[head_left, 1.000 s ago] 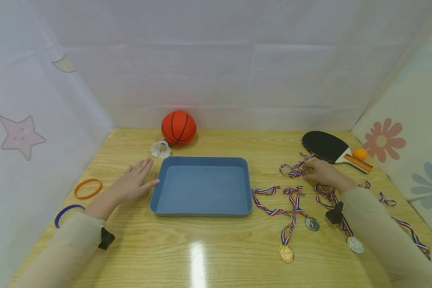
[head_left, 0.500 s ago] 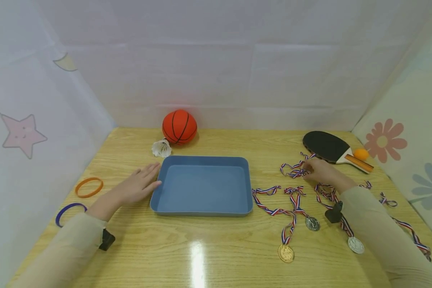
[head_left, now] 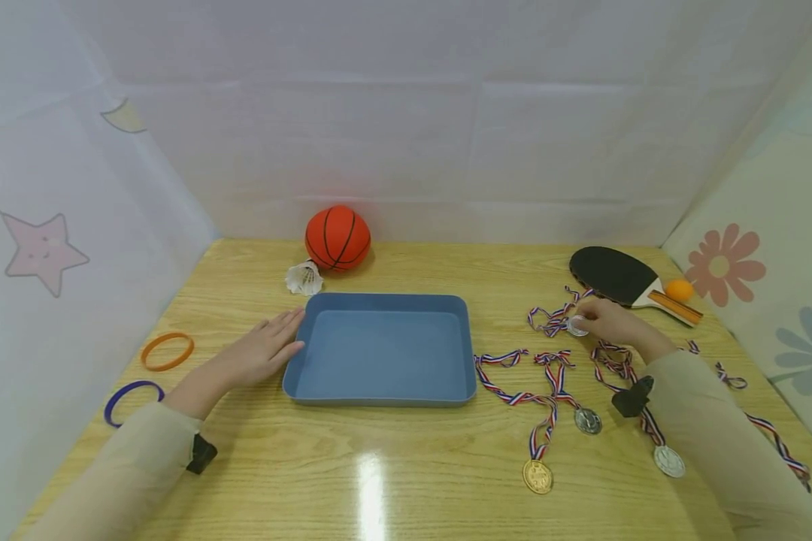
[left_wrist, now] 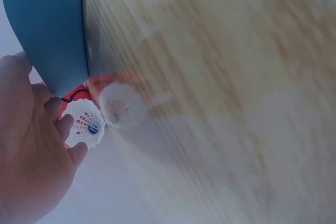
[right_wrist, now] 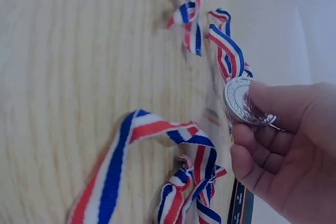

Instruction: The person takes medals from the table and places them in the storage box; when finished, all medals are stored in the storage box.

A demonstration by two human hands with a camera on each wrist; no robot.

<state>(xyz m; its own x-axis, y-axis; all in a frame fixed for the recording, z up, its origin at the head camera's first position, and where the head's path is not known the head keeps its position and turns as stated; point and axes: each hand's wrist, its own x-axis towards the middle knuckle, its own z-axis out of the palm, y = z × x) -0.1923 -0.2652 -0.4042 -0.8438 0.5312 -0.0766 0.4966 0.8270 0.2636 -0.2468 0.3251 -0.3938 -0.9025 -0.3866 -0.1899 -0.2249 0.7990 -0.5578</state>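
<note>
My right hand (head_left: 612, 324) pinches a silver medal (right_wrist: 240, 100) between thumb and fingers, its face tilted up off the table. The medal's red, white and blue ribbon (head_left: 548, 323) lies bunched just left of it. My left hand (head_left: 256, 355) has its fingers extended along the left wall of a blue tray (head_left: 386, 361), fingertips right at the rim. Just behind those fingertips, a white shuttlecock (left_wrist: 84, 123) shows in the left wrist view. Nearer the front lie a gold medal (head_left: 537, 476) and a dark silver medal (head_left: 587, 421) on striped ribbons.
Behind the tray sits an orange-red basketball (head_left: 337, 239). A black table tennis bat (head_left: 612, 274) and an orange ball (head_left: 679, 290) are at the back right. Another silver medal (head_left: 668, 460) lies near the right forearm. Orange (head_left: 143, 353) and purple wristbands (head_left: 110, 408) lie at left.
My right hand has lifted and turned the silver medal, so its face now shows at the fingertips. My left hand has shifted slightly right, up against the tray's side.
</note>
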